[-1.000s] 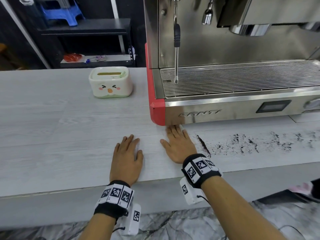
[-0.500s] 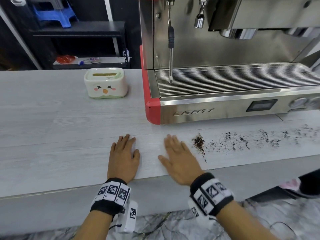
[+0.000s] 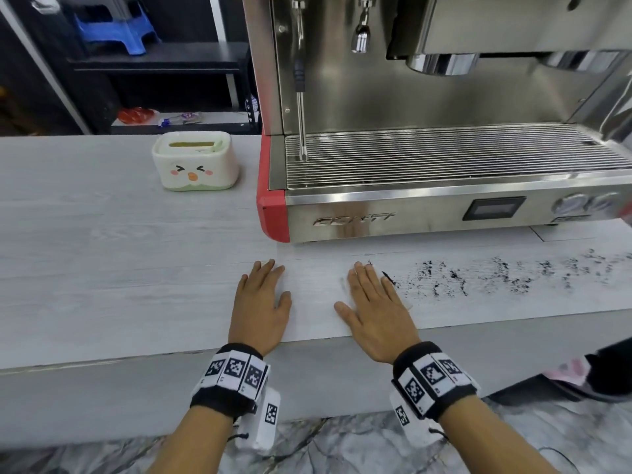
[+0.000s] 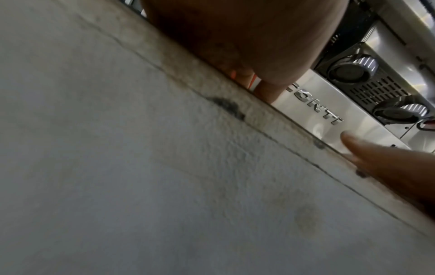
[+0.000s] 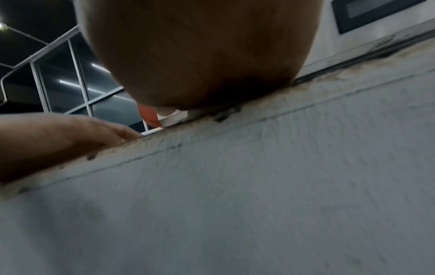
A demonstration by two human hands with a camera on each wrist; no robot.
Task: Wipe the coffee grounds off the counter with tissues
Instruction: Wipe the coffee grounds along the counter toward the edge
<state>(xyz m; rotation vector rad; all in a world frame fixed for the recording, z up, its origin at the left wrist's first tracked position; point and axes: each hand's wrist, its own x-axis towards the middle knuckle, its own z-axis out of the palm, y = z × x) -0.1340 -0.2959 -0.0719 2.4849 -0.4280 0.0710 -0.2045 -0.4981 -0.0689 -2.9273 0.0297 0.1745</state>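
Dark coffee grounds (image 3: pixel 506 275) lie scattered along the pale counter (image 3: pixel 119 268), in front of the espresso machine and out to the right edge. My right hand (image 3: pixel 371 295) lies flat, fingers straight, at the left end of the grounds. It presses on a thin white tissue (image 3: pixel 409 305), of which only faint edges show. My left hand (image 3: pixel 263 295) rests flat and empty on the counter to its left. In the wrist views only the palm heels (image 5: pixel 200 55) and the counter's front face (image 4: pixel 141 167) are plain.
The steel espresso machine (image 3: pixel 444 213) with its red corner (image 3: pixel 272 213) stands just behind my hands, a steam wand (image 3: pixel 301 97) hanging over its drip grate. A white tissue box with a face (image 3: pixel 195 162) sits at the back left. Shelves stand beyond the counter.
My right hand slid back from the machine's base toward the counter edge, and the grounds beside its fingers have shifted. The left hand stayed in place.
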